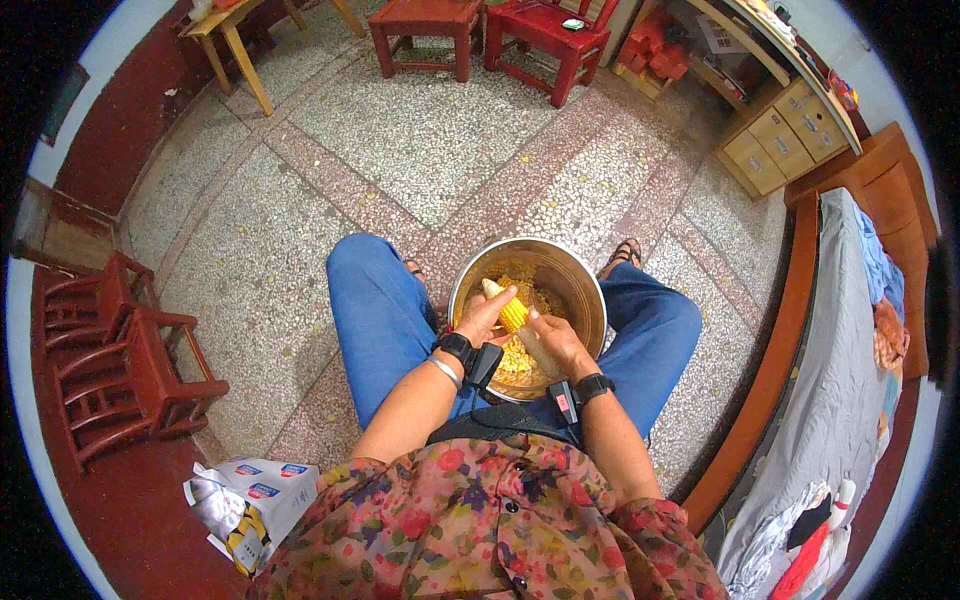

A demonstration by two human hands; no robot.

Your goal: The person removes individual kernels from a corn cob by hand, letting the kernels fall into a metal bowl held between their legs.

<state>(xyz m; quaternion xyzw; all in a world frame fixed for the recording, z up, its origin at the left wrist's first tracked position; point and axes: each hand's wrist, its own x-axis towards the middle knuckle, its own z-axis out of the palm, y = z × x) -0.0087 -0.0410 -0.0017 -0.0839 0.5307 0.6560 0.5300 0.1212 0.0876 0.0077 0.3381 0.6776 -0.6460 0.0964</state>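
Observation:
An ear of yellow corn [513, 313] is gripped in my left hand [480, 316], its pale, kernel-free tip pointing up and left. Close on its right is my right hand [559, 337], the thumb by the lower end of the ear. Under those fingers lies a pale, blurred piece that looks like a bare corn cob [538, 352]; its outline is partly hidden. Both hands are over a round metal pot [587, 281] between my knees. Loose corn kernels [516, 358] lie inside it, some covered by my hands.
Red wooden chairs stand at left [169, 367] and ahead [551, 34]. A wooden table [244, 56] is at the far left, a drawer desk [780, 142] at the upper right. Along the right runs a bed [817, 375] with clothes. A white printed bag [274, 491] sits at lower left.

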